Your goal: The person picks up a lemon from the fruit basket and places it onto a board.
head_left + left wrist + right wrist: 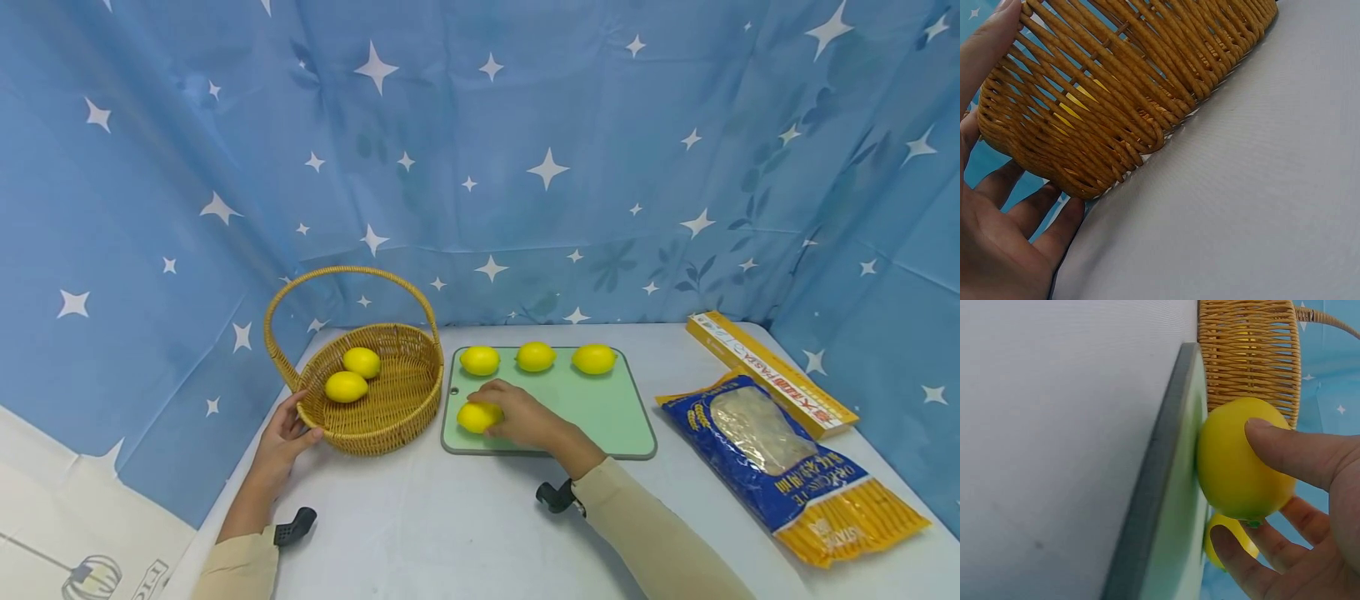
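Observation:
My left hand grips the near left side of a round wicker basket with a tall arched handle. In the left wrist view, the thumb lies at the rim and the fingers spread along the woven side. Two lemons lie inside, toward the left. On the pale green cutting board, my right hand holds a lemon near the front left corner, thumb on one side and fingers on the other. A row of three more lemons sits along the board's back edge.
At the right of the white table, a blue and yellow pasta bag lies against a long orange and white box. A blue starred curtain hangs close behind the table and along its sides.

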A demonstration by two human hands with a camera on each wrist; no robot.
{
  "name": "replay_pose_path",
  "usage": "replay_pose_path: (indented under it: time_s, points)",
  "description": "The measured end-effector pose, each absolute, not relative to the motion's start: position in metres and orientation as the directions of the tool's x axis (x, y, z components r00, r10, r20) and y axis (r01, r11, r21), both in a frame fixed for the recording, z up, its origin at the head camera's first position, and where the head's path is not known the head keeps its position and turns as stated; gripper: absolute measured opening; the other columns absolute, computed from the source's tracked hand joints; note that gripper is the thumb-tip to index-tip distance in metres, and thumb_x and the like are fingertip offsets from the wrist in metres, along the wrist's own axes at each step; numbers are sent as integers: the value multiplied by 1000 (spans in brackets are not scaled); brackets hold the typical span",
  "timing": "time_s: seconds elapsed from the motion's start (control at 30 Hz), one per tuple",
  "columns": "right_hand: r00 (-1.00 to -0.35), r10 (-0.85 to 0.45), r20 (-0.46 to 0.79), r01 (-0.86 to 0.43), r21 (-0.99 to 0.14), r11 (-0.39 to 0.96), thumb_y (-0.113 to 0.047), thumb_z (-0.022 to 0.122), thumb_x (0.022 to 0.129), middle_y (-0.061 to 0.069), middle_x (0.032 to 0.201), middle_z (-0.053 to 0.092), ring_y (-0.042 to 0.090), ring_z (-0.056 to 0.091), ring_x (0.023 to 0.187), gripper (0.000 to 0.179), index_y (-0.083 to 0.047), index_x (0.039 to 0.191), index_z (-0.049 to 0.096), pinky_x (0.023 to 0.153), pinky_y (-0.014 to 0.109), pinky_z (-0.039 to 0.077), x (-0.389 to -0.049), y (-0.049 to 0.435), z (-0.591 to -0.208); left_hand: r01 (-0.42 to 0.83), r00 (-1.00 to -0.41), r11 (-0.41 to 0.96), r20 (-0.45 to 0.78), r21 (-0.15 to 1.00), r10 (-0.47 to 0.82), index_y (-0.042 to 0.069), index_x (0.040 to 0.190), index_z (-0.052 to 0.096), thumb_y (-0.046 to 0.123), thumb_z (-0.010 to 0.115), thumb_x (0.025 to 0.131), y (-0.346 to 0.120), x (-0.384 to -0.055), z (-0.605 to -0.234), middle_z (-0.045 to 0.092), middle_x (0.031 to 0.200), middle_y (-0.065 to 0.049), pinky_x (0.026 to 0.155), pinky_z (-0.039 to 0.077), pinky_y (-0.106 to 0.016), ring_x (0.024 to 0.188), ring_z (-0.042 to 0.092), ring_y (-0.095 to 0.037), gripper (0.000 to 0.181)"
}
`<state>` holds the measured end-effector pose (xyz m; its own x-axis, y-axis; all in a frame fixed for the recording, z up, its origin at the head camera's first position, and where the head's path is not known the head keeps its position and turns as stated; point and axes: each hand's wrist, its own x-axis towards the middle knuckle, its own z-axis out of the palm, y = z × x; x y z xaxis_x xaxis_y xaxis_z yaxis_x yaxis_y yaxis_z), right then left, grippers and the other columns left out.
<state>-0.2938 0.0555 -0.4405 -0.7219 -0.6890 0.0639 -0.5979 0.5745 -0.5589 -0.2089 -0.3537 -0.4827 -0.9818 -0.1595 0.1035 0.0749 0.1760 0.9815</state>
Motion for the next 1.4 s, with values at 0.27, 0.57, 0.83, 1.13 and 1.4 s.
replay_pose_path:
  time_s: [0.27,0.57,0.83,1.13,1.4]
  points:
    - [-707,-705,57,-631,-503,591,-15,80,82,4,142,46,24,44,129,59,-17,136,58,107,43,38,-297,50,-427,58,-982,179,88,982,-167,16,155,22,6,69,91,-355,-209,-484,15,161,-12,102,36,-19,144,21,-35,80]
    - [-646,-760,72,-694,-469,546,-16,75,87,5,141,47,24,45,129,52,-16,136,58,101,38,44,-302,35,-407,75,-983,174,102,982,-153,15,155,21,4,68,91,-355,-211,-482,12,161,-13,110,29,-33,145,18,-35,80]
    - [-595,-797,106,-741,-456,493,-19,70,91,0,136,49,16,52,117,47,-15,136,57,95,31,47,-302,6,-393,133,-981,140,151,981,-123,9,153,23,0,66,91,-357,-210,-485,14,160,-19,96,39,-11,143,19,-40,77]
    - [-567,-815,122,-773,-422,474,-26,68,93,-3,132,52,14,51,120,45,-17,136,58,98,28,45,-304,-34,-379,113,-982,165,135,980,-132,14,154,24,5,69,90,-360,-212,-488,14,160,-17,100,37,-15,144,19,-38,78]
    - [-549,-831,86,-774,-429,466,-27,67,94,-3,135,51,14,48,124,44,-18,136,57,101,28,43,-310,-68,-386,96,-984,170,120,981,-135,17,154,25,3,67,92,-360,-213,-489,12,161,-15,106,34,-22,144,19,-36,76]
